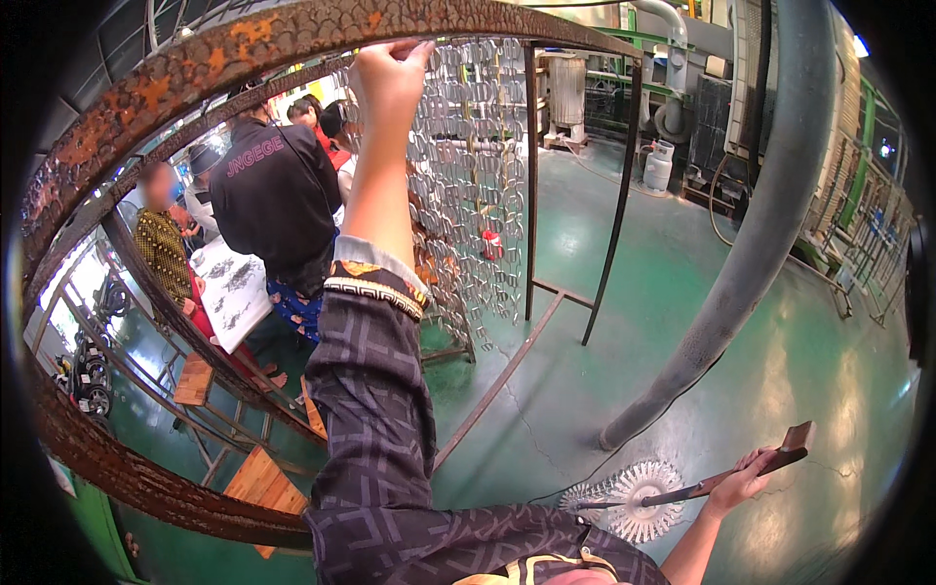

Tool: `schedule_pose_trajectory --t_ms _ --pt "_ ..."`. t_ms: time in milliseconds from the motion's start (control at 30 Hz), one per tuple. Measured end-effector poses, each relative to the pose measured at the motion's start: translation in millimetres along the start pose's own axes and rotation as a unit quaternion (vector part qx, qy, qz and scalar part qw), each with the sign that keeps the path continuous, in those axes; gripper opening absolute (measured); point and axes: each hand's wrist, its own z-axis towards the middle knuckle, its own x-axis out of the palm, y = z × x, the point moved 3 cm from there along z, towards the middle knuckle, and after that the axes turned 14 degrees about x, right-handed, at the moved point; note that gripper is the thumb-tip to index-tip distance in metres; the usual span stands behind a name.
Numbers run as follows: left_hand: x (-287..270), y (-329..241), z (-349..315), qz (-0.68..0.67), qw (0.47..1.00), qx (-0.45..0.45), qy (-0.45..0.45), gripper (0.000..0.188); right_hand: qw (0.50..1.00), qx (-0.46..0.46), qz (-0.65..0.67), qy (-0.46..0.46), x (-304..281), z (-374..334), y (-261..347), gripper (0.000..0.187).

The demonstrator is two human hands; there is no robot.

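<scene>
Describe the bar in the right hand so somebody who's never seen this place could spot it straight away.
Find the thick grey pipe slanting down to the green floor. Below its foot in the picture, the right hand grips a slim dark bar with a blocky brown end. Unlike the plain pipe, it shows round, spiky, pale bunches along its other end.

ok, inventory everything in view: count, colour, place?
Rusty frame: one, brown-orange, across top and left
Hanging strands: many, silver, top centre
Rod: one, dark, lower right
Fringed discs: two, silvery, by rod
Pipe: one, grey, right side
Gas cylinder: one, whitish, back right
Table: one, white, left
Co-workers: several, mixed colours, around table
Wooden tops: several, brown, lower left
Floor: one, green, beneath
Left hand: one, bare, at strands' top
Right hand: one, bare, gripping rod
</scene>
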Motion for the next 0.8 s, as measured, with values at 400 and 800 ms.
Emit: schedule_pose_trajectory --t_ms 400,800 --pt "22 16 32 0.17 0.98 0.099 0.019 0.041 0.999 -0.027 0.007 -0.026 -9 0 2 0.023" --pt "-24 -25 -55 -0.349 0.917 -0.177 0.077 0.017 0.999 -0.03 0.013 -0.012 -8 -3 9 0.025"
